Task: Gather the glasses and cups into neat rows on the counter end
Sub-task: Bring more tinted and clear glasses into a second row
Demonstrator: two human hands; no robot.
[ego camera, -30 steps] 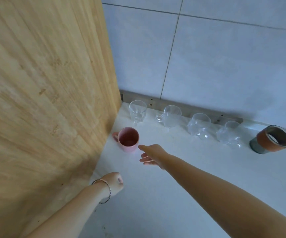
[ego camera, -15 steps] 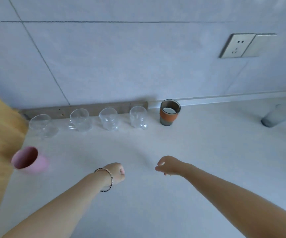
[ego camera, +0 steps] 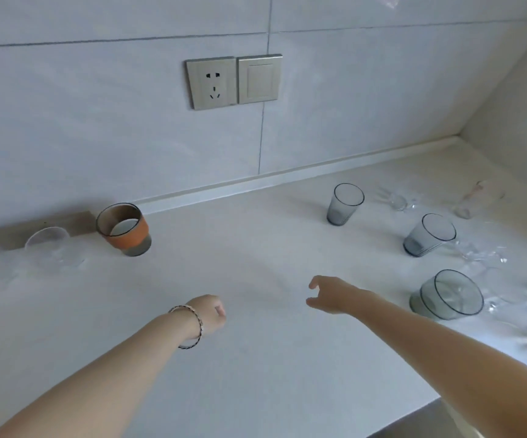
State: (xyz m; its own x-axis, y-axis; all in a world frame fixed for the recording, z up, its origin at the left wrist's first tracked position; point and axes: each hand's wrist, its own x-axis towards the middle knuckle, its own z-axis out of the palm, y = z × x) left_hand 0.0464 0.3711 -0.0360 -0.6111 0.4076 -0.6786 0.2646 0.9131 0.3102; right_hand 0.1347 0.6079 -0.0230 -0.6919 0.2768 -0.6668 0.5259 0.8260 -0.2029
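Observation:
A glass with an orange sleeve (ego camera: 125, 230) stands by the back wall at the left, beside two clear cups (ego camera: 48, 246) of the row. On the right of the white counter (ego camera: 224, 263) stand three grey-tinted tumblers: a far one (ego camera: 344, 203), a middle one (ego camera: 429, 235) and a near one (ego camera: 448, 295). Blurred clear glasses (ego camera: 483, 257) lie around them. My left hand (ego camera: 208, 314) hovers mid-counter as a closed fist holding nothing. My right hand (ego camera: 334, 294) is open, fingers apart, left of the near tumbler and not touching it.
A wall socket and switch plate (ego camera: 233, 80) sit on the tiled wall above the counter. A side wall closes the counter at the far right. The counter's front edge (ego camera: 414, 415) shows at the lower right.
The view has swung right: the pink mug and wooden panel have left the frame, and the grey tumblers on the right have come into view. Both hands stay empty over the counter.

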